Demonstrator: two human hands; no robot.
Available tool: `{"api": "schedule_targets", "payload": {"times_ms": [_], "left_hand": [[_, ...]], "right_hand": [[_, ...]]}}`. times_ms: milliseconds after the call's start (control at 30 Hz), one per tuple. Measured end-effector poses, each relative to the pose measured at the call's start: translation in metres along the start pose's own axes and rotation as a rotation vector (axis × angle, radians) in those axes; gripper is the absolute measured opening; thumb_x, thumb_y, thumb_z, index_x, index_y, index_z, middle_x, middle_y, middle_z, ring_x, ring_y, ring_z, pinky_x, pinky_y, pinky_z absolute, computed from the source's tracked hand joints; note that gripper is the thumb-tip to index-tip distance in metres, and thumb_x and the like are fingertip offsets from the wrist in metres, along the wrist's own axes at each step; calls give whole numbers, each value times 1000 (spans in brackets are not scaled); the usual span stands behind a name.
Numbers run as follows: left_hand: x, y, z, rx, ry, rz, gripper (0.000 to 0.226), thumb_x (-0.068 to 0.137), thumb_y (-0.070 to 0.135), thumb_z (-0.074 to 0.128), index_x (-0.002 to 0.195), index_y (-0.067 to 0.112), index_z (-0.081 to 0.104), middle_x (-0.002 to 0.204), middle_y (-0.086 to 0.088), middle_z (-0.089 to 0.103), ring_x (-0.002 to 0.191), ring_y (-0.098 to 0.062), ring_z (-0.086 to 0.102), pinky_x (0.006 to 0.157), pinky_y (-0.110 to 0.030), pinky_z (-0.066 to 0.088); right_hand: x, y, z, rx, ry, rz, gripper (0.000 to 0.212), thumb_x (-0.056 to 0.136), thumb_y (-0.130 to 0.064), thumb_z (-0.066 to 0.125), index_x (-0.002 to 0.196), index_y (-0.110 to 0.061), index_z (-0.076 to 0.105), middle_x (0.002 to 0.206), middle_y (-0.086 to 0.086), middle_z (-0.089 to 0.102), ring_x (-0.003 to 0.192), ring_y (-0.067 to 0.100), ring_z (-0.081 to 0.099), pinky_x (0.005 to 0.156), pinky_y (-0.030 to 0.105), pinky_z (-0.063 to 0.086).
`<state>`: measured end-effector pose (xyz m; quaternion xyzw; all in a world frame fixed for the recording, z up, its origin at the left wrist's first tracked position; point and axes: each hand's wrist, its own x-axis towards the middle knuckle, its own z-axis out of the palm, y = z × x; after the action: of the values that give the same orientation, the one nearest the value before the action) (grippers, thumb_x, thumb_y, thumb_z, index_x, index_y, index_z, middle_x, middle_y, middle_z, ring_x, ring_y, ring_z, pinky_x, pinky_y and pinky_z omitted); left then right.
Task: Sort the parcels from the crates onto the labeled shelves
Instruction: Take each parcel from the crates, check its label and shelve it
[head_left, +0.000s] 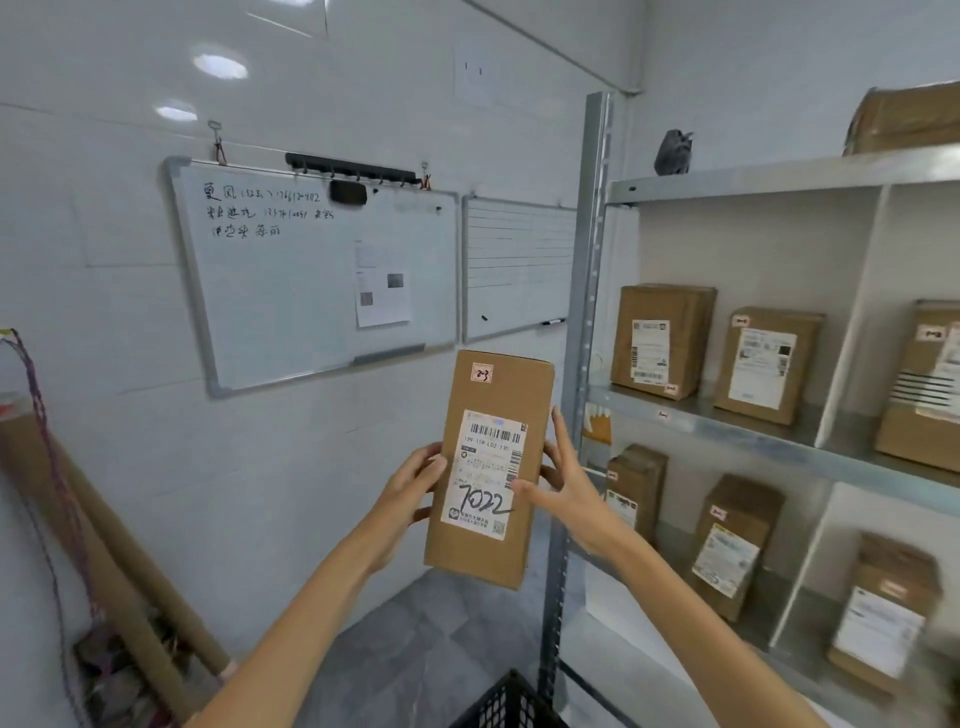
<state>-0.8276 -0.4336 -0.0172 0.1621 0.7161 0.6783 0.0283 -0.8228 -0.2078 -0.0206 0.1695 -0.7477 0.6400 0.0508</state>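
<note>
Two hands hold a box (488, 467) up before the tiled wall, just left of the rack (587, 312) and above the corner of a black crate (511, 701) that pokes in at the bottom of view. The box stands on end, its long axis near vertical and the top leaning a touch to the right, with the printed label (485, 473) facing the person. The left hand (410, 488) curls round the left edge about midway up. The right hand (566, 488) clamps the right edge, thumb laid over the label's corner, fingers (561, 431) running up the side and behind, so both grip it and neither is loose. The rack lies to the right, which makes the right hand the nearer one and, I'd judge, the one to lead the box in sideways. Its bays hold shelved boxes (660, 340) standing upright the same way, with gaps between. A small sticker (482, 372) near the box's top bears a handwritten mark I can't read for sure, and "7022" is scrawled on the label. The tags on the shelf (696, 422) edge are too small to make out, so I cannot say which bay matches. The rack's right part is cut off, and the box's back is hidden
</note>
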Motion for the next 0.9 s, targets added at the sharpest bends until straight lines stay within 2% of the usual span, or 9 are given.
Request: {"api": "schedule_targets", "payload": {"times_ms": [100,167,267,300,400,533,700,800,900], "left_hand": [[-4,-6,24,-58,-43,-22,24,96,36,47,118,30,54,116,3,65,107,-15,62,82,-34,52],[-9,-11,45,-107,-77,-46,20,99,26,45,117,22,53,116,1,64,106,-17,62,82,-35,54],[-15,-15,82,-137,-126,-93,20,99,19,43,117,12,48,117,-5,62,107,-20,60,86,-42,54],[-17,-15,95,-143,-145,-109,19,99,16,42,116,9,46,117,-8,62,105,-22,60,87,-45,53],[-26,-15,135,-173,-226,-152,14,99,11,43,112,6,44,110,-12,61,94,-23,62,78,-41,55],[-46,-19,188,-207,-399,-168,23,97,12,46,119,5,44,111,-13,63,100,-27,62,78,-39,55],[-84,-22,258,-230,-576,-172,31,95,13,51,121,28,47,112,-1,65,102,-19,64,77,-37,55],[-109,-20,300,-227,-684,-187,28,95,11,50,118,27,54,108,-3,67,104,-20,64,82,-41,55],[-133,-9,342,-202,-775,-176,32,95,12,50,126,24,51,113,-5,64,106,-20,63,86,-42,55]], "right_hand": [[-29,2,-15,-11,51,18,93,83,-22,70,134,-68,8,133,-45,34,132,-4,35,102,29,44],[-51,1,-26,-1,116,37,86,88,-10,62,135,-66,17,138,-37,36,135,1,34,92,25,51],[-88,-2,-43,0,238,54,84,87,-3,61,135,-62,25,144,-20,40,134,9,39,92,41,54],[-102,-3,-48,-7,283,55,85,86,-2,62,137,-59,26,141,-19,43,131,8,44,89,41,56],[-150,-8,-63,-59,402,69,82,85,-3,64,142,-49,26,133,-19,48,119,-3,53,78,28,58],[-219,-16,-85,-98,613,101,73,86,-4,63,144,-37,33,136,2,47,125,15,49,89,43,55],[-306,-23,-100,-201,812,123,69,84,-1,65,141,-31,39,131,1,53,123,14,51,96,38,52],[-359,-30,-107,-295,953,136,65,86,-4,64,136,-37,39,130,4,47,119,9,51,93,27,52],[-406,-43,-118,-370,1067,161,64,86,-7,65,136,-36,40,124,5,49,115,10,53,95,29,51]]}}
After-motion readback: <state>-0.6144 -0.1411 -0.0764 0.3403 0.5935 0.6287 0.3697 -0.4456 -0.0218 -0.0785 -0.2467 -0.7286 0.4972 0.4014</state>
